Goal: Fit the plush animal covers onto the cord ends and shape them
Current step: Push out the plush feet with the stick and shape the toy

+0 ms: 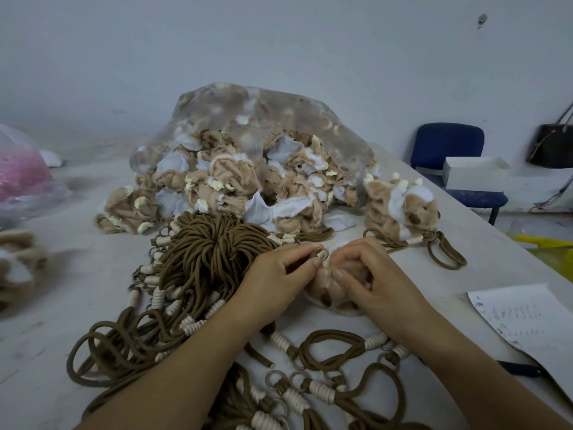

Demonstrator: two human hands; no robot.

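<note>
My left hand (280, 276) pinches a small ring on a brown cord end (321, 253) at the table's middle. My right hand (366, 274) grips a tan plush animal cover (328, 290) just under that ring, and its fingers hide most of the cover. A heap of brown cords (204, 256) with white wrapped ends lies to the left of my hands. Finished plush animals (403, 203) on cords lie at the back right. An open clear bag (266, 119) spills unturned tan and white covers (223, 184) behind the cords.
More cords with rings (310, 386) lie close to the table's front edge. A sheet of written paper (527, 324) sits at the right. A pink bag (21, 172) and plush pieces (18, 265) are at the left. A blue chair (449, 150) stands beyond the table.
</note>
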